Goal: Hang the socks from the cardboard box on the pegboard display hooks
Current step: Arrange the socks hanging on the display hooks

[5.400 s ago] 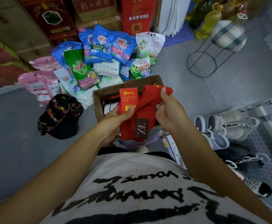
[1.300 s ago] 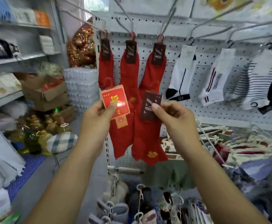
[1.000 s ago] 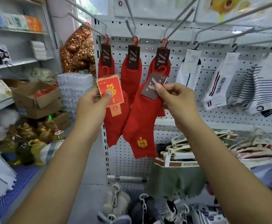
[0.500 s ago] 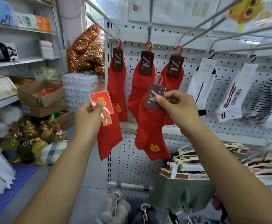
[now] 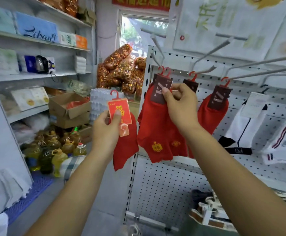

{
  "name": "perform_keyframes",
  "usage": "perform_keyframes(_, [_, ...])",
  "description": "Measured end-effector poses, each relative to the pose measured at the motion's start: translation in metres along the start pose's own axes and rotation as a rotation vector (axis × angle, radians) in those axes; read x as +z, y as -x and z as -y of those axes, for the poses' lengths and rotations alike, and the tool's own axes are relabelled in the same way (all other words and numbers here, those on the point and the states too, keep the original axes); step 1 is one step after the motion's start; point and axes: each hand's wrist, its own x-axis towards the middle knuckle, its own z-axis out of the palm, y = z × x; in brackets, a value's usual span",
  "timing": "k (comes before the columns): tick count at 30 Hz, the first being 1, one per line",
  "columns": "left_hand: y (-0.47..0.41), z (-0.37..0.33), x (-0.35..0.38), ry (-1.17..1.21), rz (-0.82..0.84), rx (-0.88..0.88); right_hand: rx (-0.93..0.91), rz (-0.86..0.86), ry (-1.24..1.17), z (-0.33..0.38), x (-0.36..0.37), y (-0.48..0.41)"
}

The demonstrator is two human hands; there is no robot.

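Note:
My right hand [image 5: 181, 106] pinches the brown header card of a red sock pair [image 5: 156, 133]. Its red plastic hanger sits at the leftmost metal hook [image 5: 157, 48] of the white pegboard [image 5: 164, 184], beside another red hanger on that hook. My left hand [image 5: 104, 132] grips a second red sock pair [image 5: 125, 147] by its bright red card, held left of the pegboard edge and away from any hook. Two more red sock pairs [image 5: 213, 114] hang on hooks to the right. I cannot tell whether the right-hand pair's hanger is fully over the hook.
White striped socks [image 5: 251, 132] hang further right on the pegboard. Long bare hooks [image 5: 258, 63] jut out toward me at head height. Shelves with an open cardboard box [image 5: 67, 106] stand on the left, with oil bottles [image 5: 57, 150] on the floor below. More goods fill lower right.
I have stepped closer. My right hand raised its sock pair up and left to the leftmost hook. My left hand kept its pair low, off to the left.

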Motion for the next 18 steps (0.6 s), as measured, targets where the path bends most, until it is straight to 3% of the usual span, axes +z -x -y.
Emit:
perform_keyframes(6, [0.0,-0.005,-0.007,0.006,0.01,0.009,-0.015,-0.072,0.127,-0.005,0.015,-0.035])
perform_keyframes(12, [0.008,-0.001,-0.005,0.022,0.077,-0.009,0.034,-0.03,0.157,-0.015,0.015,-0.04])
perform_keyframes(18, [0.013,-0.002,0.002,0.14,0.165,-0.141,0.056,0.058,0.237,-0.014,0.011,-0.039])
